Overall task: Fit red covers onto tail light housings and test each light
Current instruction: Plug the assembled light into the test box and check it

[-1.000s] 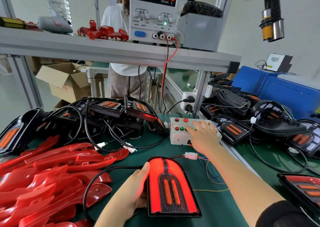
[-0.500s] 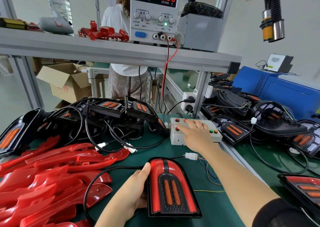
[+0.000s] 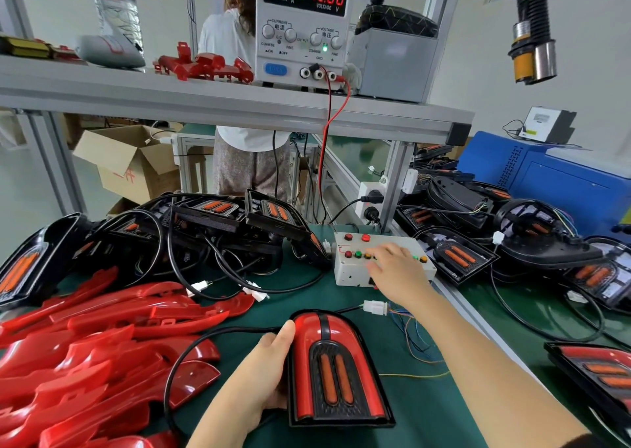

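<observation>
On green surface (image 3: 426, 413), just in front of test box (image 3: 348, 270), steadying covered tail light (image 3: 333, 369) with left hand (image 3: 259, 372) wrapped round its side, pressing box buttons with straight-fingered right hand (image 3: 396, 270); likely light, stiff, slippery plastic, best gripped by black housing rim.

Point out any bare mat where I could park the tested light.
Best patch: green mat between the tail light and the right forearm, below the loose wires. A smaller strip lies between the switch box and the light's top, crossed by its cable. Crowded: red covers fill the left, black housings the back and right.
</observation>
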